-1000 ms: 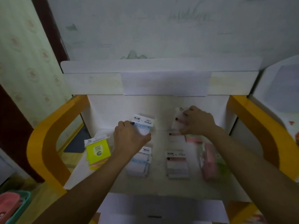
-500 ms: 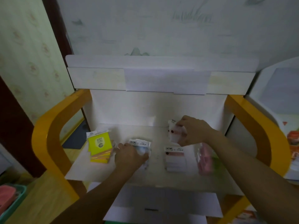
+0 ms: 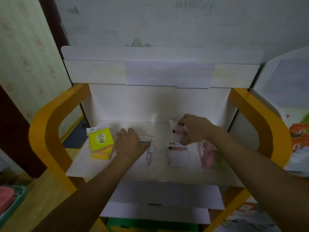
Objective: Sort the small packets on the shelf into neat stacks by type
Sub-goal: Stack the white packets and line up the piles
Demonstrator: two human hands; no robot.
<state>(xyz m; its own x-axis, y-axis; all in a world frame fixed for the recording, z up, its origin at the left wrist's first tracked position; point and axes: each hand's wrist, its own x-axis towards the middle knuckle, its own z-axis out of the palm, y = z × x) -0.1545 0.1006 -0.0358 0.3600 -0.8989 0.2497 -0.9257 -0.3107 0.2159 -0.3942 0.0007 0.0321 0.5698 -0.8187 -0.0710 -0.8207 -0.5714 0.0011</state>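
Pressing my left hand (image 3: 132, 144) flat on the pale blue packet stack (image 3: 149, 148) mid-shelf, my right hand (image 3: 194, 129) pinching a pink-and-white packet (image 3: 177, 131) above the white shelf board (image 3: 100, 164).

A teal basket (image 3: 14, 205) with something pink inside sits low on the left. Pale wallpaper (image 3: 25, 52) with little flowers covers the left wall. Colourful printed paper (image 3: 299, 139) lies on the right.

Left hand (image 3: 132, 144) palm-down, right hand (image 3: 194, 129) raised — fingers curled, pinching
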